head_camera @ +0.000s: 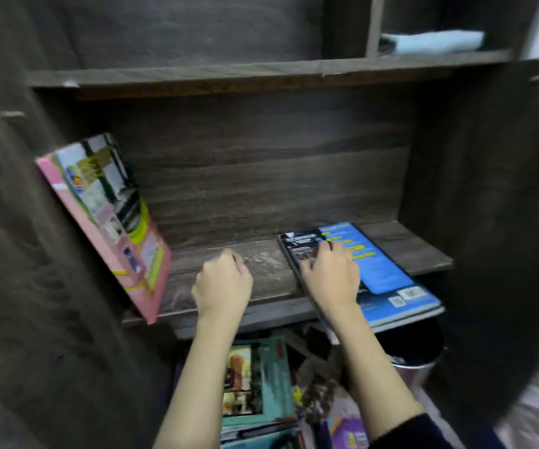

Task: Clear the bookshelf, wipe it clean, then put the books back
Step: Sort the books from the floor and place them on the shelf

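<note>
A dark wooden bookshelf (pixel 261 277) fills the view. A pink book (pixel 106 222) leans tilted against its left wall. A blue and black book (pixel 388 273) lies flat on the right of the shelf board, its near end hanging over the front edge. My right hand (pixel 329 277) rests on the left part of that book, fingers bent over its cover. My left hand (pixel 222 283) hovers over the bare middle of the shelf with loosely curled fingers and holds nothing.
Below the shelf lies a heap of books, a teal one (pixel 258 380) on top. A dark round bin (pixel 414 345) stands under the right end. A light blue cloth (pixel 433 42) lies in the upper right compartment. A door panel (pixel 504 222) stands at the right.
</note>
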